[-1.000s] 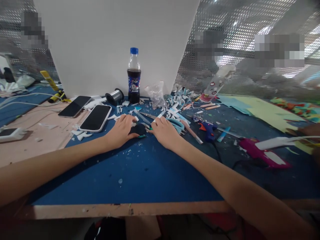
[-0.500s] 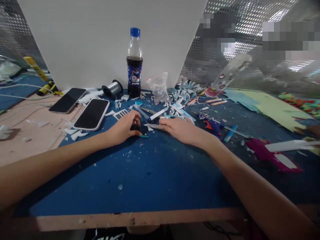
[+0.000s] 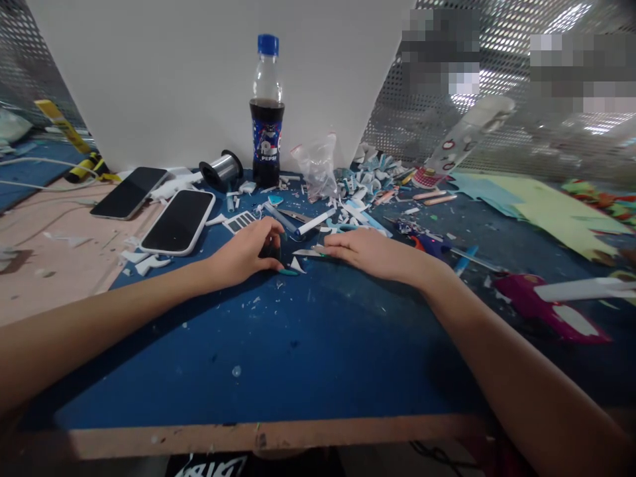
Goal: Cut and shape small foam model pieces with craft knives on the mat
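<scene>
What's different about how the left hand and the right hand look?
The left hand is arched, while the right hand lies flatter. The left hand's thumb stands apart from its fingers; the right hand is closed on a thin blade. Both are bare and low over the blue tabletop.

Slim grey blade (image 3: 306,252), tip leftward
</scene>
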Demonstrator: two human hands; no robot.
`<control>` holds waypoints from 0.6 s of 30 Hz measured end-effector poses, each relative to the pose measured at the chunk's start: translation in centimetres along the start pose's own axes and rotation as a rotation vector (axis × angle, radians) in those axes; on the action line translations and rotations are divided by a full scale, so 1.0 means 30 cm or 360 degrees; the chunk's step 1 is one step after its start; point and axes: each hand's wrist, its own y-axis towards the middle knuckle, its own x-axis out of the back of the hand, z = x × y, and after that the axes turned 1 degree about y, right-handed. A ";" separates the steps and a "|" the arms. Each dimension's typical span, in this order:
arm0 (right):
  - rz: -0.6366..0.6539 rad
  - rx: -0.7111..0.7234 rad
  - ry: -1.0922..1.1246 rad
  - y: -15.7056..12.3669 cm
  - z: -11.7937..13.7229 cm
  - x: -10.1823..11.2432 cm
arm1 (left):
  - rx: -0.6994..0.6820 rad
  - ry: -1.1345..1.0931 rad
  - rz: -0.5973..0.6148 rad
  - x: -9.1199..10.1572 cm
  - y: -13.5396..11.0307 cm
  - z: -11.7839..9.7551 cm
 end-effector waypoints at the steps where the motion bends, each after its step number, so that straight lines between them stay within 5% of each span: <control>1: 0.0011 0.0000 0.0014 -0.003 0.000 0.007 | -0.0026 0.0023 -0.0007 0.001 -0.002 -0.003; 10: -0.0099 -0.0173 0.0000 -0.007 -0.008 0.033 | -0.0232 0.0175 -0.0032 -0.028 0.012 -0.061; 18: -0.0066 -0.0043 -0.0044 -0.016 0.006 0.027 | 0.0045 0.0295 -0.0508 -0.007 0.028 -0.007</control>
